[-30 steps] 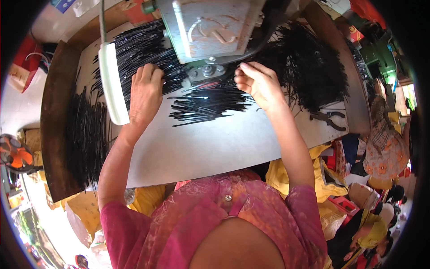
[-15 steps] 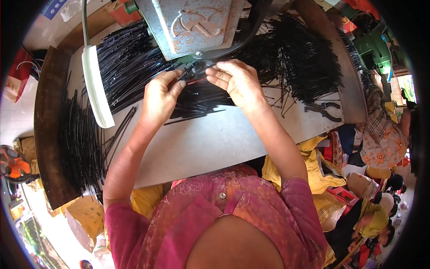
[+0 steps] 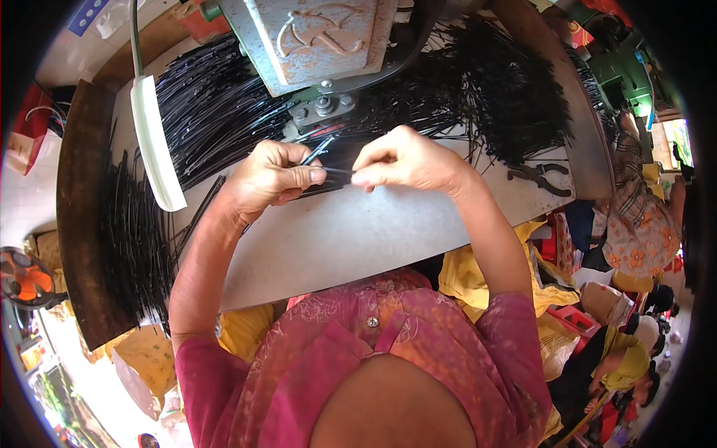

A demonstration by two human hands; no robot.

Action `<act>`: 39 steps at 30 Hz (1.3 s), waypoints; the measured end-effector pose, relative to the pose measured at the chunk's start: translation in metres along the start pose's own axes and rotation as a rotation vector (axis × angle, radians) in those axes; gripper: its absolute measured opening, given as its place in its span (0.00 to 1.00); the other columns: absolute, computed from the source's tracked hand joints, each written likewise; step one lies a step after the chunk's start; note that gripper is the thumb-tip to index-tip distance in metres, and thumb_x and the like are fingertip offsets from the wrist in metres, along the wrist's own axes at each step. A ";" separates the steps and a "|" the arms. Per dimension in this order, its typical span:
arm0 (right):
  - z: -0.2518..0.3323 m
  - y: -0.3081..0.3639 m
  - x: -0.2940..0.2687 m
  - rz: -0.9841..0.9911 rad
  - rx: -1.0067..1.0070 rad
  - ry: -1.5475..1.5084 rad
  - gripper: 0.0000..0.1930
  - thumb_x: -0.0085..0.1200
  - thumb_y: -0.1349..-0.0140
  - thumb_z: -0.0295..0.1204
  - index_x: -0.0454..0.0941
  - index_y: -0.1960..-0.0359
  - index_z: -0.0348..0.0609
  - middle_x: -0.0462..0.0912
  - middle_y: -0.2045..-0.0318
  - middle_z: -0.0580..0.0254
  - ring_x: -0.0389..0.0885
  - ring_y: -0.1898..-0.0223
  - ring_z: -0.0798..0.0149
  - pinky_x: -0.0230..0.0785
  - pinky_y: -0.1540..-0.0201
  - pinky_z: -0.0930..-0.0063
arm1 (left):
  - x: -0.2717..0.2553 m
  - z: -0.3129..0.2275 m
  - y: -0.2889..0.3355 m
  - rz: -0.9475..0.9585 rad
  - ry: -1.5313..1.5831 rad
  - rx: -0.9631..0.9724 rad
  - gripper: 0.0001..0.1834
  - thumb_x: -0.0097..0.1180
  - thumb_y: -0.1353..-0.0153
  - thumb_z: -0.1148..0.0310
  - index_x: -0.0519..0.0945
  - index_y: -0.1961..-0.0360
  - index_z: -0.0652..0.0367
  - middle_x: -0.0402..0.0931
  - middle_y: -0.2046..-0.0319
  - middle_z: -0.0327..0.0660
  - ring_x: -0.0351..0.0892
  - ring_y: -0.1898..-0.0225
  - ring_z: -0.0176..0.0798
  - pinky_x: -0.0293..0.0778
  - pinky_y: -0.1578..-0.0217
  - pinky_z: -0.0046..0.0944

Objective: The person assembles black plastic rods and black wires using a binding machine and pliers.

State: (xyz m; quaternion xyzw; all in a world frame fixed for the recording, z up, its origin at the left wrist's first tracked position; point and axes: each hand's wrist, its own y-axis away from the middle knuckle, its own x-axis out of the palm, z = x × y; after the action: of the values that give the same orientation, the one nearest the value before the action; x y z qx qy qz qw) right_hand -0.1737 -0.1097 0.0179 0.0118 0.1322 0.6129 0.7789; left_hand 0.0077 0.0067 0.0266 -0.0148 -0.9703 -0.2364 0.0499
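My left hand (image 3: 272,175) is closed around a thin dark metal rod (image 3: 319,150), whose shiny end sticks out past the thumb. A narrow blurred strip (image 3: 340,171) spans the gap from the left thumb to my right hand (image 3: 414,163). The right fingers are pinched together at that strip's end. Both hands are above the near side of the metal worktable (image 3: 336,235). Just beyond them stands the press machine (image 3: 317,37), with a bolted fixture (image 3: 323,106) under its rusty, painted head.
Heaps of thin black rods lie at the left (image 3: 209,112) and right (image 3: 511,89) of the machine. Black-handled pliers (image 3: 541,178) rest near the table's right edge. A white lamp (image 3: 157,142) hangs at left. A raised rusty rim (image 3: 82,216) borders the table.
Both hands have drawn back from the machine's fixture toward me, bringing the rod along. The fixture's bolts now show. The right fingers have closed into a pinch.
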 end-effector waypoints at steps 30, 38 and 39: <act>-0.007 -0.032 0.000 -0.382 0.077 -0.477 0.09 0.47 0.46 0.31 0.68 0.75 0.36 0.68 0.82 0.69 0.57 0.88 0.83 0.47 0.90 0.91 | 0.000 0.010 -0.028 -0.616 -0.773 0.584 0.13 0.50 0.53 0.79 0.74 0.62 0.65 0.73 0.71 0.50 0.73 0.68 0.48 0.68 0.66 0.37; -0.011 -0.036 0.000 -0.365 0.060 -0.503 0.09 0.47 0.46 0.30 0.68 0.74 0.35 0.67 0.82 0.68 0.58 0.88 0.83 0.47 0.90 0.91 | 0.000 0.012 -0.030 -0.616 -0.752 0.589 0.14 0.50 0.53 0.79 0.74 0.62 0.66 0.73 0.71 0.50 0.73 0.69 0.48 0.68 0.66 0.37; -0.013 -0.036 0.001 -0.367 0.056 -0.509 0.09 0.47 0.46 0.30 0.68 0.74 0.35 0.67 0.82 0.68 0.57 0.88 0.83 0.47 0.90 0.90 | -0.001 0.013 -0.031 -0.618 -0.752 0.589 0.14 0.50 0.53 0.79 0.74 0.62 0.66 0.73 0.71 0.50 0.73 0.69 0.48 0.68 0.66 0.37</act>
State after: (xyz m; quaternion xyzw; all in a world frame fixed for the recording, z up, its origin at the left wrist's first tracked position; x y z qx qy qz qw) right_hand -0.1415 -0.1196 -0.0009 0.1622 -0.0502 0.4354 0.8841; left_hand 0.0056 -0.0147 0.0004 0.2010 -0.9055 0.0621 -0.3685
